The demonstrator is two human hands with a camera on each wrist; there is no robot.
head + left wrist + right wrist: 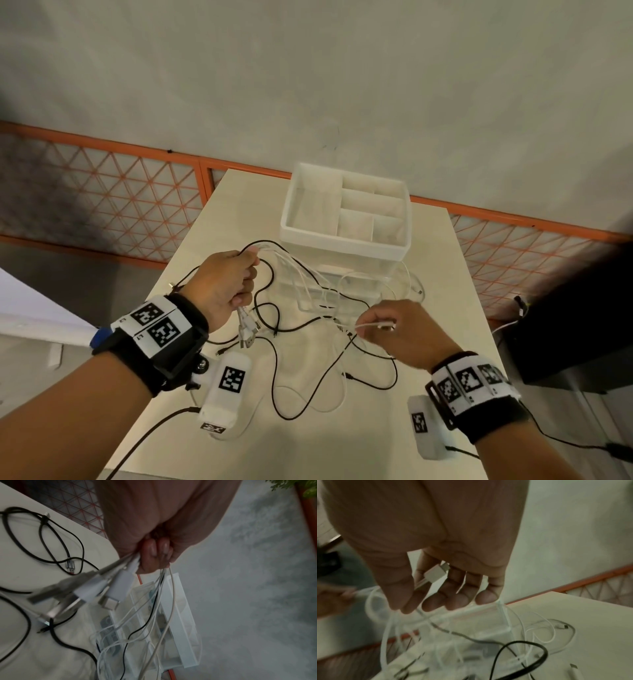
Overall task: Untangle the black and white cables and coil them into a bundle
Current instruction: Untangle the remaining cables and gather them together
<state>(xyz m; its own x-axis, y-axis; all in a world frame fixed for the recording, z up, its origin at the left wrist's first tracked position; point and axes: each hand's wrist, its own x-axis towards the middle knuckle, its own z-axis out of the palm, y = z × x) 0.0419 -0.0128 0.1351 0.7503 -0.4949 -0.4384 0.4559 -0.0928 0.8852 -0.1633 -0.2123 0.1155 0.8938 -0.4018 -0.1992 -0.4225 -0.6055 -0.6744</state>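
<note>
Pretty dim, flat indoor light all round; both wrist views are grainy and motion-blurred below the fingers, head view's corners warp.

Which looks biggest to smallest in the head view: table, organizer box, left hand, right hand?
1. table
2. organizer box
3. left hand and right hand: look alike, not ranked.

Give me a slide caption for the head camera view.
Left hand grips gathered cable plugs, right hand pinches a white cable above the tangle.
</note>
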